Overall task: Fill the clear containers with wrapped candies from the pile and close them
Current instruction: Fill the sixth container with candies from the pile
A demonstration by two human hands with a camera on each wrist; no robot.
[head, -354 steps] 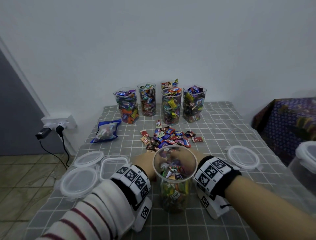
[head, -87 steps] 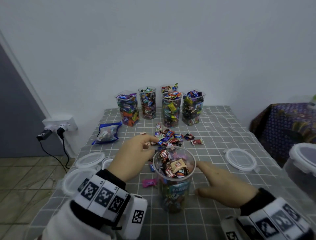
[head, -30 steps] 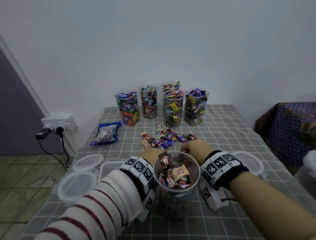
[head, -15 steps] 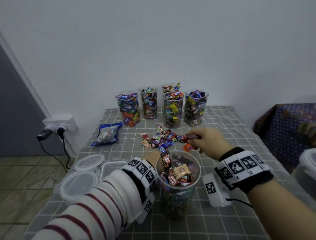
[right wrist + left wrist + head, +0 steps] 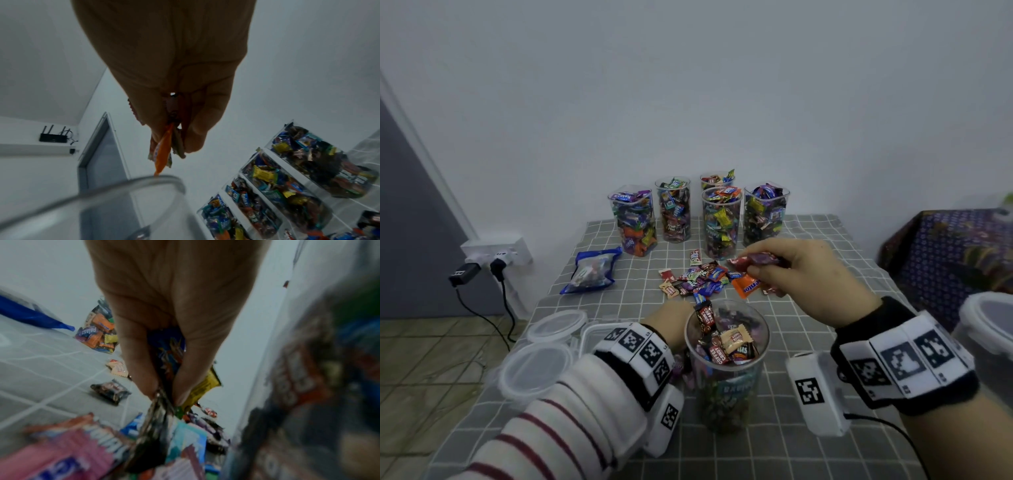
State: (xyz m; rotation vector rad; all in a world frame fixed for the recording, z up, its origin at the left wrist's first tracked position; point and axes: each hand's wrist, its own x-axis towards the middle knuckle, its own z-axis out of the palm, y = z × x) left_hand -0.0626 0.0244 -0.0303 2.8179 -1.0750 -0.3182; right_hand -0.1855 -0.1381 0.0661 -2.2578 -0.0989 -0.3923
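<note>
Right hand (image 5: 803, 274) pinches candies (image 5: 751, 274), raised just beyond the near container (image 5: 726, 363), whose open mouth lies toward the person and below. Left hand (image 5: 174, 318) grips candies low at the pile (image 5: 695, 279) on the table (image 5: 808, 335).

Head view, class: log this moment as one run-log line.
right hand: holds wrapped candies, raised | left hand: grips candies beside jar | clear round plastic jar: nearly full, no lid | loose candy pile: remains

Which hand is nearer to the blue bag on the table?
Left. The left hand is low beside the near container, on the blue bag's side; the right hand is raised farther right.
</note>
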